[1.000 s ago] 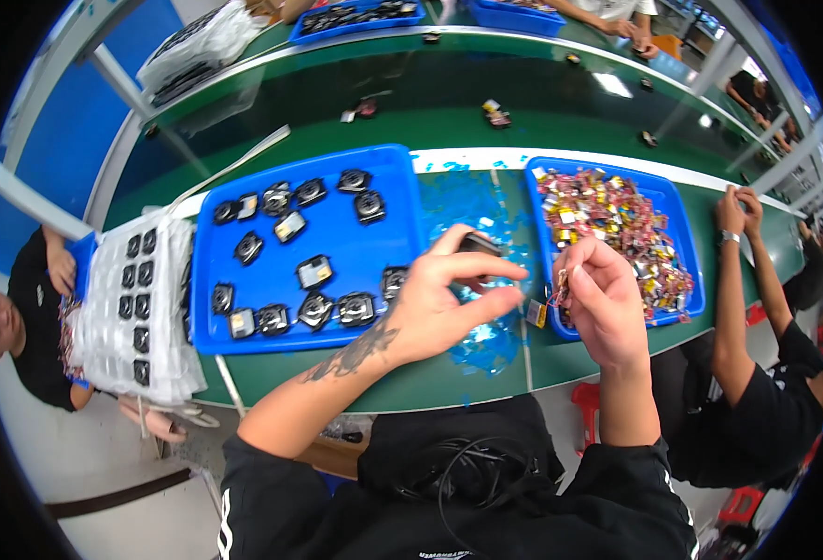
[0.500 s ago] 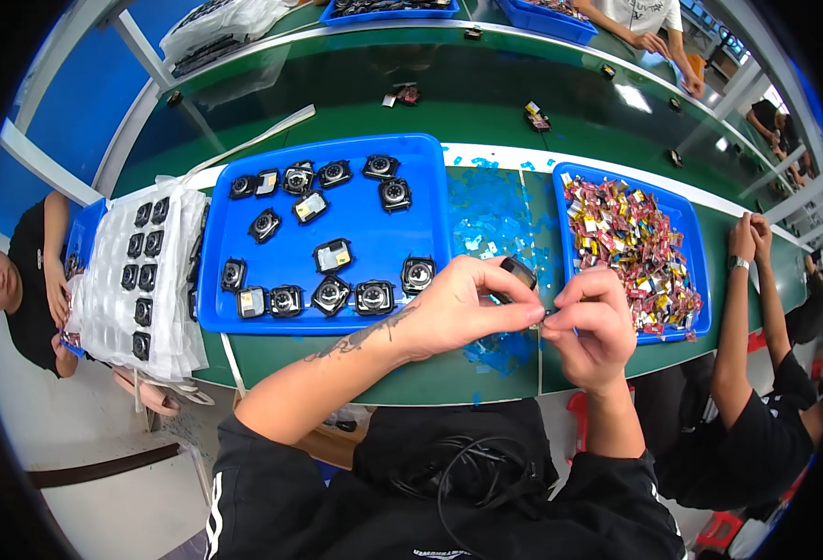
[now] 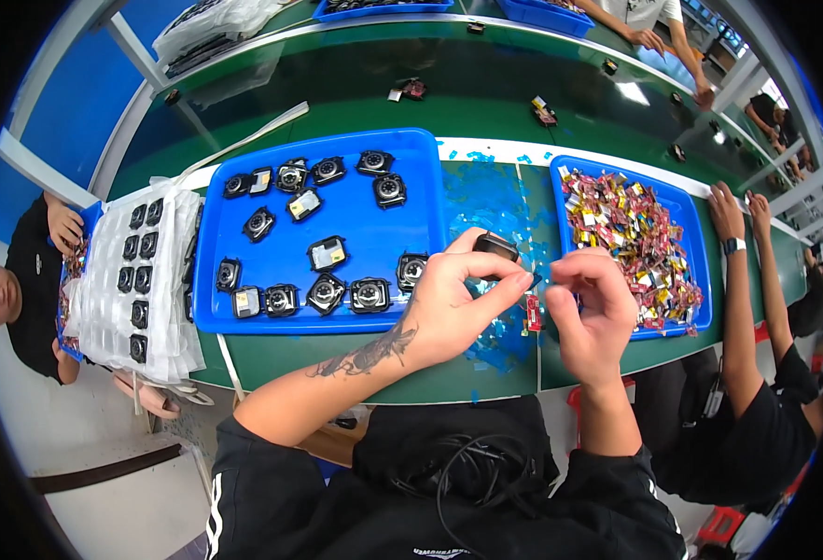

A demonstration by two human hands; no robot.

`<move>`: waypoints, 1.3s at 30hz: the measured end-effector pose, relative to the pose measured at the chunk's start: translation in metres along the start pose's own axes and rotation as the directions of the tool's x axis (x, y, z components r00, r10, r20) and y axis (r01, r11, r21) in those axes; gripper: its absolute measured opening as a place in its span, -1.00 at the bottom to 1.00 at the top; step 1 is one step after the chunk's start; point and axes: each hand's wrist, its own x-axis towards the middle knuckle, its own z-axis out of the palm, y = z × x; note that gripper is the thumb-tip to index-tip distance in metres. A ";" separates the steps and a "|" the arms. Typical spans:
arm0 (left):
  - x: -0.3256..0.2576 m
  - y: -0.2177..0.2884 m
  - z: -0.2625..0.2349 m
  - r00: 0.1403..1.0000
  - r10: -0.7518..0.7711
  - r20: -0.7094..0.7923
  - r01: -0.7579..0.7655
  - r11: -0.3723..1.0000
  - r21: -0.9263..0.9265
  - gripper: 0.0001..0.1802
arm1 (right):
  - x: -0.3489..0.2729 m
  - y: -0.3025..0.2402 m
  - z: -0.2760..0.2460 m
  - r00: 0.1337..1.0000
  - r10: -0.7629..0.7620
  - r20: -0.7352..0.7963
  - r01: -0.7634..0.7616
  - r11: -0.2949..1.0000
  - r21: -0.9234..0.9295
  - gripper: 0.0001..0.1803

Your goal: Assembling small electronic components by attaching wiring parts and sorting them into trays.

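Observation:
My left hand [image 3: 467, 301] is closed, pinching a black watch case [image 3: 497, 246] between thumb and fingers above the table. Close beside it, my right hand [image 3: 596, 313] has its fingers curled, with the thumb bent toward them. Whatever its fingertips hold, if anything, is too small to make out. A small dark bit [image 3: 537, 279] shows in the gap between the hands. Just below that gap is a red part with a pale label [image 3: 532, 315]; I cannot tell if it hangs or lies on the table.
A blue tray [image 3: 323, 326] with several black watch cases stands left. At right, another blue tray [image 3: 705, 280] is heaped with red and yellow parts. Blue film scraps [image 3: 486, 210] litter the table between them. White packing sheets [image 3: 113, 317] hold more cases. Co-workers sit on both sides.
My hands have drawn slightly apart, and my right fingers are less tightly pinched. The red part has come into sight below them. The watch case has moved a little up and left.

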 end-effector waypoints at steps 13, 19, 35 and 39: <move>-0.002 -0.001 0.001 0.997 -0.038 0.064 0.035 0.998 0.051 -0.83 | 0.002 0.003 0.000 0.983 -0.023 0.182 0.075 0.955 -0.286 -0.83; 0.001 -0.003 -0.003 0.992 -0.107 0.064 0.110 0.993 -0.043 -0.81 | -0.003 0.004 0.000 0.908 -0.311 0.282 0.415 0.762 -0.497 -0.76; 0.003 0.003 -0.008 0.923 -0.284 0.260 0.329 0.932 -0.149 -0.78 | 0.001 0.010 -0.009 0.956 0.190 0.225 -0.242 0.942 0.234 -0.88; 0.005 0.001 -0.007 0.982 -0.159 0.102 0.172 0.975 -0.141 -0.62 | -0.009 0.002 -0.016 0.975 0.220 0.034 -0.220 0.975 0.026 -0.86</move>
